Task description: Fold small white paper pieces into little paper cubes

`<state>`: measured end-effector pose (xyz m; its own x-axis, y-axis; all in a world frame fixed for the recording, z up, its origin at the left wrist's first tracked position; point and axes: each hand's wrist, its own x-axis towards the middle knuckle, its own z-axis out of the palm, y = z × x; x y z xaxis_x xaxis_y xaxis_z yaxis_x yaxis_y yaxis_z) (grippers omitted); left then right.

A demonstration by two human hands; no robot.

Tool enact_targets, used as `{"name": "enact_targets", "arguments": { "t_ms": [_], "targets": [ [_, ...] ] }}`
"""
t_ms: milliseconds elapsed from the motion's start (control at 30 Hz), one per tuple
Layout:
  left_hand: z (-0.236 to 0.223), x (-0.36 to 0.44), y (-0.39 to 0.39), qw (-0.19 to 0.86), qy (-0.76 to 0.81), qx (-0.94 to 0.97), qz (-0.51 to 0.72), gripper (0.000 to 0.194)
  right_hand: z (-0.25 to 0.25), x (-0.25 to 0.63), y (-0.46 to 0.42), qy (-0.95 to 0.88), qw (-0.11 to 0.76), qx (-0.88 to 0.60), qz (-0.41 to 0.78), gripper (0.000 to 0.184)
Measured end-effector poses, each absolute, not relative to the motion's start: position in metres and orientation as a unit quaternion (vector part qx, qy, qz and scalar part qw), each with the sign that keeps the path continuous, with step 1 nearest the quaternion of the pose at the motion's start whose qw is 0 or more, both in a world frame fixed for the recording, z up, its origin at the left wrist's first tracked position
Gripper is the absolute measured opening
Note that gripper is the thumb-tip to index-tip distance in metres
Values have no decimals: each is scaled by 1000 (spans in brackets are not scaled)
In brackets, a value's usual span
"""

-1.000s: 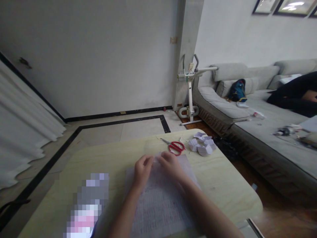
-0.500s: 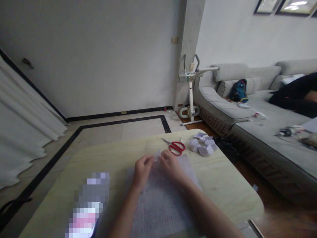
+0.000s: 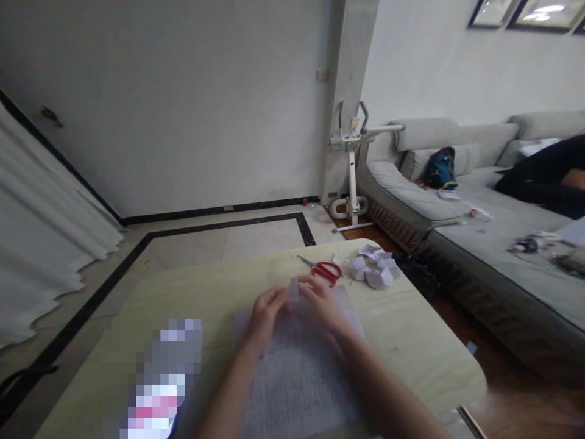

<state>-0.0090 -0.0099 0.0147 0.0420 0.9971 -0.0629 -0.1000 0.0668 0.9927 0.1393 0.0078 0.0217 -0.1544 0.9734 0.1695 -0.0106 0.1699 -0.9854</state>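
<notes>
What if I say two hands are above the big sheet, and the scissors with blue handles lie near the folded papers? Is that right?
Not quite: the scissors are red-handled, not blue, as the head view shows. They do lie near the folded papers, and the left hand and right hand are above the big sheet.

Head view, forward and downward from the wearer.
Tabletop (image 3: 411, 329) near, lower frame; sofa (image 3: 484, 244) farther, right.
</notes>
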Motion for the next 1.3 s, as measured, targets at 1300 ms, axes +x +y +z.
{"name": "enact_targets", "arguments": {
  "t_ms": [1300],
  "targets": [
    [4, -5, -7, 383, 534, 568, 496, 31, 14, 137, 12, -590, 477, -459, 462, 12]
  ]
}}
